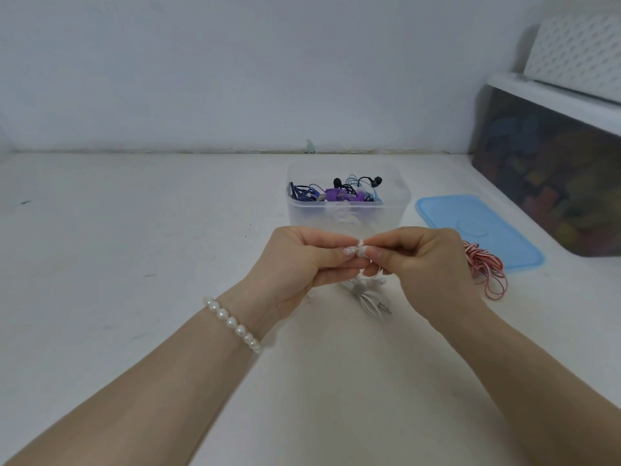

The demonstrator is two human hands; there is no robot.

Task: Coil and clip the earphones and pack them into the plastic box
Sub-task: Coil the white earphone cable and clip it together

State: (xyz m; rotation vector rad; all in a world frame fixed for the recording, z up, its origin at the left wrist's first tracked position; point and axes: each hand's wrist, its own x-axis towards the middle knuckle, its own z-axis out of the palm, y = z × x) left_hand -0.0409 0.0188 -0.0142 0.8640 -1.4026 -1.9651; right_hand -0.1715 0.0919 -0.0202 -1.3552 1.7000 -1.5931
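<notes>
My left hand [304, 260] and my right hand [426, 260] meet above the table, both pinching a small white clip [360, 247] between their fingertips. Below them white earphones [369, 294] lie bundled on the table, jack pointing right; whether the clip is around their cable is hidden by my fingers. Just beyond my hands stands the clear plastic box [396, 200], open, holding several coiled earphones in black, blue and purple. A pink-and-white coiled earphone cable [487, 270] lies on the table right of my right hand.
The box's blue lid [477, 227] lies flat to the right of the box. A dark storage bin [551, 173] with a white top fills the right edge. A white wall [235, 79] closes off the table at the back.
</notes>
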